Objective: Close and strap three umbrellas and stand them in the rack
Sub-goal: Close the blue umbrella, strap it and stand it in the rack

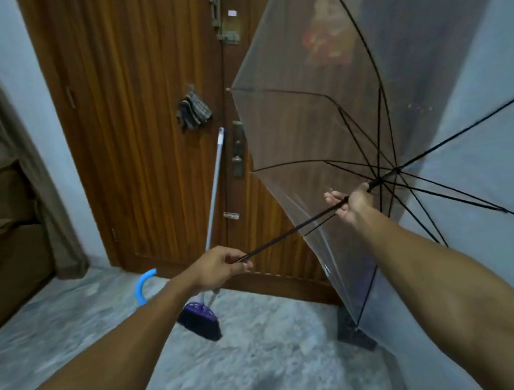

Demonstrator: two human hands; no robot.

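Two hands brace the clear-canopy umbrella with black ribs [320,127]: left hand [215,269] pinches the shaft's low end, right hand [350,204] curls round it below the runner, likely to pull it shut.

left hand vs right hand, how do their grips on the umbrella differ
The left hand pinches the shaft at its lower end, low and close to the body; the right hand holds it far up, just under where the ribs meet. The left hand's fingers are curled shut round the shaft; the right hand's are partly spread. Both hold the same shaft of the open clear umbrella.
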